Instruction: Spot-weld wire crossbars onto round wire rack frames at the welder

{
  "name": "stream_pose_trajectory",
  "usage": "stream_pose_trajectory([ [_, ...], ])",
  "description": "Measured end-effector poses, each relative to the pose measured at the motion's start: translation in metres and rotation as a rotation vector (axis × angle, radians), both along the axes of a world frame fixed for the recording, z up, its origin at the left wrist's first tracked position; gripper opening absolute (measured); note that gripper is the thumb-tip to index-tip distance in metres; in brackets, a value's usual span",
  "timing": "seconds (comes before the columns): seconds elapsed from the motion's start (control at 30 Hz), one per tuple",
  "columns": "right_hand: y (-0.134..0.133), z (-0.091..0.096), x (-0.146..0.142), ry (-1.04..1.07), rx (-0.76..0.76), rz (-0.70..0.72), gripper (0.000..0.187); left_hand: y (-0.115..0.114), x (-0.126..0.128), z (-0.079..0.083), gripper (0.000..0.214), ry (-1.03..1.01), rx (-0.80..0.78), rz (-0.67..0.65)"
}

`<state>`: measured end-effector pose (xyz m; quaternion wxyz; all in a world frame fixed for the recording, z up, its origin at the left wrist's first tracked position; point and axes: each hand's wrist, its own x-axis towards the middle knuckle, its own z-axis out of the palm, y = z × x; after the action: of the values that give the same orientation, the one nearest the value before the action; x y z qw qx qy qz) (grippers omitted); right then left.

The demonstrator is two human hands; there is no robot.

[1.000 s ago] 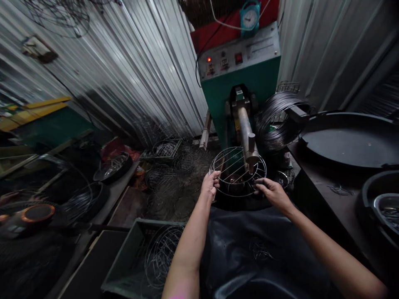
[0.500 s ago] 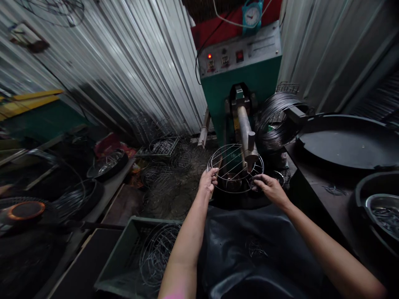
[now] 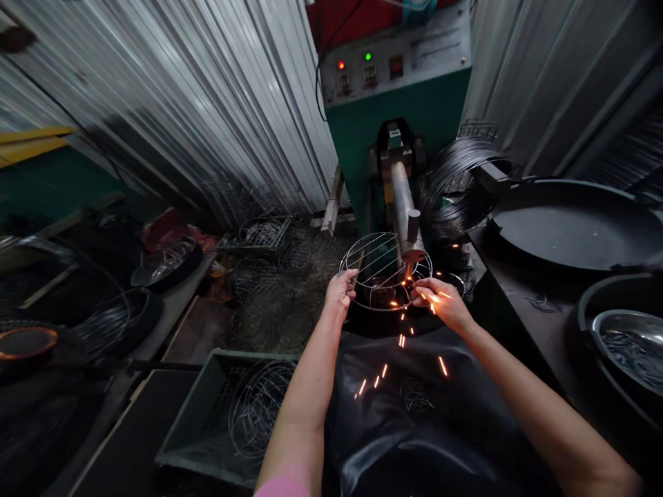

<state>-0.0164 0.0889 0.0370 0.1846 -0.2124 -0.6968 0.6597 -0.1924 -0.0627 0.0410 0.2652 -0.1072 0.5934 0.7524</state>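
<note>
My left hand (image 3: 342,291) is closed on the left rim of a round wire rack (image 3: 373,284), which has parallel bars across a double ring. The rack's right edge lies beneath the electrode tip (image 3: 410,268) of a spot welder (image 3: 404,190). Right beside that tip, my right hand (image 3: 440,300) is in a pinch at the rack's edge. What its fingertips hold is too small to make out. Orange sparks fly from the contact and fall over the dark apron (image 3: 373,428). Several small bent wires (image 3: 416,395) lie on the apron.
A green crate (image 3: 191,414) with wire racks stands at lower left. Behind the welder's right side is a coil of wire (image 3: 458,183). On the right bench sit a wide black pan (image 3: 574,221) and a metal bowl (image 3: 629,321) of small parts. More wirework (image 3: 264,276) lies at left.
Sparks have appeared at the electrode tip, and a green lamp on the welder's panel now glows beside the red one. My right fingers have come closer to the tip. The view has shifted slightly.
</note>
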Motion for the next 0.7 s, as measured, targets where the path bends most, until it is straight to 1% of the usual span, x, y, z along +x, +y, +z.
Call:
stream_pose_trajectory([
  [0.03, 0.000, -0.001, 0.002, 0.004, -0.034, -0.026, 0.030, -0.001, -0.001, 0.000, 0.038, -0.008, -0.010, -0.006],
  [0.1, 0.000, -0.005, 0.010, 0.007, -0.060, -0.130, 0.035, -0.004, -0.003, 0.002, 0.040, -0.038, -0.034, -0.048],
  [0.17, -0.001, -0.017, 0.027, -0.019, -0.049, -0.258, 0.038, -0.007, -0.008, 0.006, 0.041, -0.084, -0.061, -0.115],
  [0.2, -0.002, -0.026, 0.038, -0.053, -0.039, -0.295, 0.038, -0.008, -0.011, 0.007, 0.041, -0.104, -0.072, -0.148],
  [0.23, -0.003, -0.036, 0.050, -0.108, -0.020, -0.298, 0.037, -0.009, -0.014, 0.009, 0.041, -0.119, -0.080, -0.179],
  [0.27, -0.004, -0.048, 0.063, -0.176, -0.003, -0.270, 0.036, -0.009, -0.017, 0.010, 0.039, -0.127, -0.083, -0.205],
  [0.37, -0.006, -0.086, 0.100, -0.422, 0.027, -0.104, 0.032, -0.007, -0.021, 0.013, 0.032, -0.122, -0.079, -0.232],
  [0.4, -0.006, -0.097, 0.110, -0.477, 0.086, -0.066, 0.031, -0.006, -0.021, 0.013, 0.030, -0.116, -0.082, -0.225],
  [0.47, -0.004, -0.111, 0.124, -0.531, 0.292, -0.065, 0.026, -0.005, -0.019, 0.013, 0.028, -0.097, -0.087, -0.202],
  [0.53, -0.002, -0.114, 0.129, -0.507, 0.493, -0.100, 0.023, -0.006, -0.014, 0.013, 0.027, -0.071, -0.068, -0.168],
  [0.57, -0.001, -0.109, 0.128, -0.473, 0.543, -0.106, 0.023, -0.007, -0.010, 0.012, 0.028, -0.056, -0.051, -0.142],
  [0.6, -0.002, -0.101, 0.125, -0.431, 0.545, -0.106, 0.024, -0.008, -0.007, 0.011, 0.029, -0.041, -0.031, -0.111],
  [0.63, -0.004, -0.090, 0.120, -0.381, 0.503, -0.105, 0.027, -0.010, -0.003, 0.010, 0.030, -0.028, -0.013, -0.075],
  [0.7, -0.010, -0.061, 0.105, -0.265, 0.331, -0.115, 0.036, -0.012, 0.004, 0.006, 0.032, -0.006, 0.012, -0.010],
])
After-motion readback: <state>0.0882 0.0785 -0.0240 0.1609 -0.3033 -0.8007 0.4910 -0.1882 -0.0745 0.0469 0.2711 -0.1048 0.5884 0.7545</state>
